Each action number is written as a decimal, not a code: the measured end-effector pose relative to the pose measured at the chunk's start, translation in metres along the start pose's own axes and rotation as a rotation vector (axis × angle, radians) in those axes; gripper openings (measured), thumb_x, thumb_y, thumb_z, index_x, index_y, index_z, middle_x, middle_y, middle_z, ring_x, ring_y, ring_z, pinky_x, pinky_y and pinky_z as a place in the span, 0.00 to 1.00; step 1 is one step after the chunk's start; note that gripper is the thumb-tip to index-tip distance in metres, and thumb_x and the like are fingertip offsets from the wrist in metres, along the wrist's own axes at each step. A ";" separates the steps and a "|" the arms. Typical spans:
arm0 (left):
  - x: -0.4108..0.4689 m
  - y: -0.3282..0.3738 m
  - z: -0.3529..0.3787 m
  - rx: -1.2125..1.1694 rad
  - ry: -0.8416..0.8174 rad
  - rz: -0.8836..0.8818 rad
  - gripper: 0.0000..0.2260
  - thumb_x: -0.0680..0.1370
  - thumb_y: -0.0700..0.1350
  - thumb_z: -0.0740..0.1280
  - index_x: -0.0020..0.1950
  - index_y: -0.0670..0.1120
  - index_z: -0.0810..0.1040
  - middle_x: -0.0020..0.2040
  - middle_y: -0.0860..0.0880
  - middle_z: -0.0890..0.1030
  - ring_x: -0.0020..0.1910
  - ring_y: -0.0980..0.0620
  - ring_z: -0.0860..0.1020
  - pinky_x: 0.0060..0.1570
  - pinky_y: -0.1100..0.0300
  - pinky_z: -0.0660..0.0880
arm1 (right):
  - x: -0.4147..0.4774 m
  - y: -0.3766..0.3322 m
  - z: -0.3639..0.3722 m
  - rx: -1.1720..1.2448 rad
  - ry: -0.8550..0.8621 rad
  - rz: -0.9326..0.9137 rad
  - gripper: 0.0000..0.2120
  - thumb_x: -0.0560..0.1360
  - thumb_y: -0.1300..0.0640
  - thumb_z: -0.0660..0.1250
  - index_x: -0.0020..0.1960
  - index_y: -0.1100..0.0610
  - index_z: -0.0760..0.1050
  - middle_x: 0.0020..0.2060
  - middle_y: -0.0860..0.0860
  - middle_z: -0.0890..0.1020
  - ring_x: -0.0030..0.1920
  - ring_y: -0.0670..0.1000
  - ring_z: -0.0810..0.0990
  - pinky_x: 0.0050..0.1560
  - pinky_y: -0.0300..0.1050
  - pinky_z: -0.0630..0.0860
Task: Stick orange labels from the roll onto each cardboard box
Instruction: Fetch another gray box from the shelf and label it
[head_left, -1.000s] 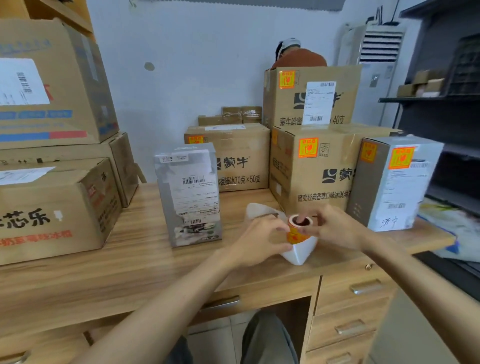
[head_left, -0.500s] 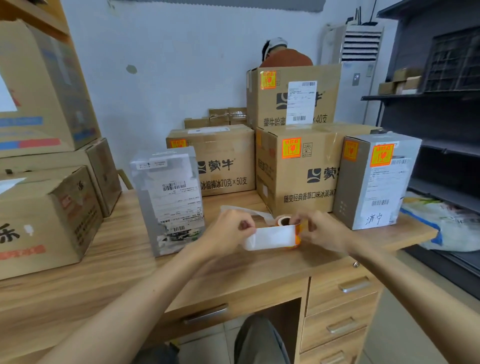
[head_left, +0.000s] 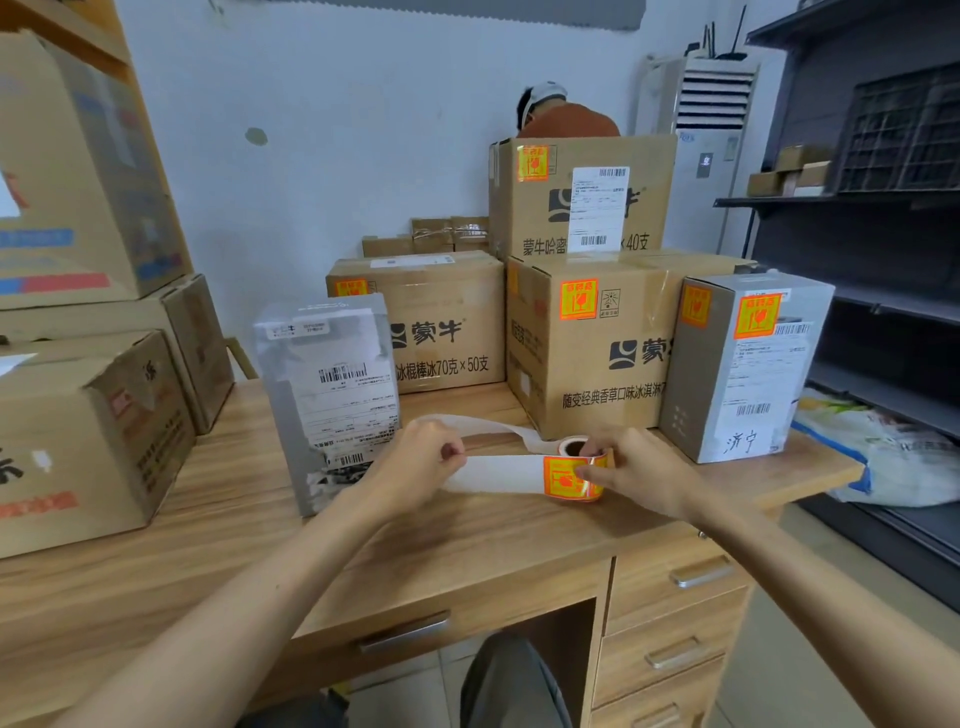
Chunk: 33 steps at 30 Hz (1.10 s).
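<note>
My right hand (head_left: 641, 470) grasps the roll of labels (head_left: 571, 457) at the front part of the wooden desk (head_left: 467, 545); I cannot tell if the roll touches the wood. The fingertips of this hand lie on the outermost orange label (head_left: 563, 479), which sits on the side of the roll facing me. My left hand (head_left: 421, 462) is curled and pinches the white backing paper (head_left: 501, 474), which stretches flat between my two hands. A further loop of this paper curves behind, near the boxes.

Just beside my left hand stands a grey parcel (head_left: 332, 395), upright, with white shipping papers and bar codes on its front. Behind the roll stands a large cardboard box (head_left: 587, 358) with an orange sticker (head_left: 578, 300) near its top edge. Another cardboard box (head_left: 582, 208) is stacked on it and also carries an orange sticker in its upper left corner. To the right, touching the large box, stands a grey box (head_left: 727, 374) with two orange stickers, one on each visible side. More brown boxes (head_left: 88, 431) are piled at the left end of the desk
</note>
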<state>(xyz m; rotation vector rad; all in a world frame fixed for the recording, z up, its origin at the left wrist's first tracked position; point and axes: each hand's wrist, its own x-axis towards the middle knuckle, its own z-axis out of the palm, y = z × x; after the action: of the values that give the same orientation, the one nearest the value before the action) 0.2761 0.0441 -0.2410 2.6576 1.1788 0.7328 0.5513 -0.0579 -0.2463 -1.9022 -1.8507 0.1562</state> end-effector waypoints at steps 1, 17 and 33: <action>0.000 0.001 0.001 0.009 -0.023 -0.002 0.06 0.80 0.44 0.70 0.46 0.46 0.85 0.45 0.51 0.82 0.45 0.52 0.78 0.49 0.54 0.77 | 0.000 0.001 0.003 0.008 0.011 -0.002 0.09 0.75 0.47 0.72 0.53 0.48 0.80 0.51 0.48 0.81 0.51 0.50 0.77 0.49 0.48 0.74; 0.026 0.054 0.038 -0.290 -0.257 0.095 0.27 0.82 0.39 0.66 0.80 0.50 0.65 0.68 0.48 0.71 0.40 0.54 0.81 0.31 0.61 0.78 | -0.005 0.000 0.018 0.119 0.103 -0.077 0.06 0.73 0.55 0.75 0.46 0.54 0.79 0.46 0.47 0.80 0.45 0.47 0.76 0.47 0.49 0.75; 0.025 0.034 0.047 -0.381 -0.143 0.079 0.05 0.80 0.40 0.69 0.47 0.46 0.83 0.44 0.47 0.81 0.36 0.58 0.76 0.41 0.55 0.77 | 0.005 -0.005 0.027 0.078 0.166 -0.037 0.08 0.74 0.52 0.74 0.45 0.55 0.77 0.42 0.46 0.77 0.44 0.51 0.75 0.45 0.50 0.73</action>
<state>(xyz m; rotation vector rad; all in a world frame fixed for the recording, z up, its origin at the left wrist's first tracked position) 0.3356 0.0421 -0.2616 2.4006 0.8092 0.6859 0.5361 -0.0461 -0.2665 -1.7709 -1.7429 0.0546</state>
